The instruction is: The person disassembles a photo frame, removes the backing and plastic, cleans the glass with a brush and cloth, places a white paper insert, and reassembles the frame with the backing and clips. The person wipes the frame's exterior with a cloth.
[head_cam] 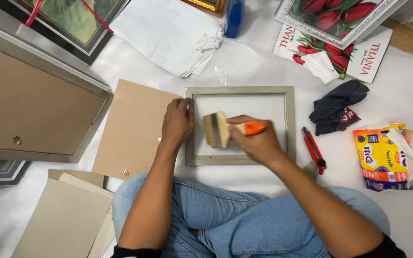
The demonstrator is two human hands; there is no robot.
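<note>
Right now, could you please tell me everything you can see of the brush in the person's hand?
The paintbrush is wide and flat, with pale bristles, a light wooden-looking band and an orange handle. The right hand grips the handle, holding it level over the glass of the grey picture frame, bristles pointing toward the left hand, which presses on the frame's left edge. Whether the bristles touch the glass is unclear.

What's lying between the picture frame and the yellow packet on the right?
In the head view, a red utility knife lies on the white sheet between the grey picture frame and the yellow packet; a dark cloth sits just above that stretch.
</note>
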